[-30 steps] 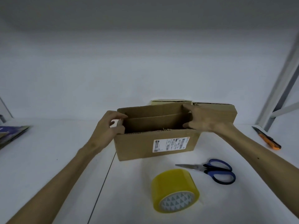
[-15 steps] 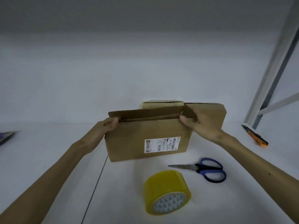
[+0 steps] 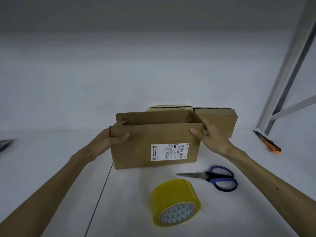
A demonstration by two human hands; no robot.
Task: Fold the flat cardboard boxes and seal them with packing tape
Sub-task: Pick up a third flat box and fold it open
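A brown cardboard box with a white shipping label stands on the white table, its top flaps upright. My left hand grips the box's left end, thumb on the near panel and fingers behind it. My right hand grips the right end, thumb on the near panel near its top edge. A roll of yellow packing tape lies on the table in front of the box.
Blue-handled scissors lie to the right of the tape. An orange and black utility knife lies at the far right by a metal shelf post. Two more cardboard boxes stand behind the held one. Dark flat items sit at the left edge.
The near top flap has come up from folded inward to upright. Both hands have shifted from inside the box opening to gripping its two ends.
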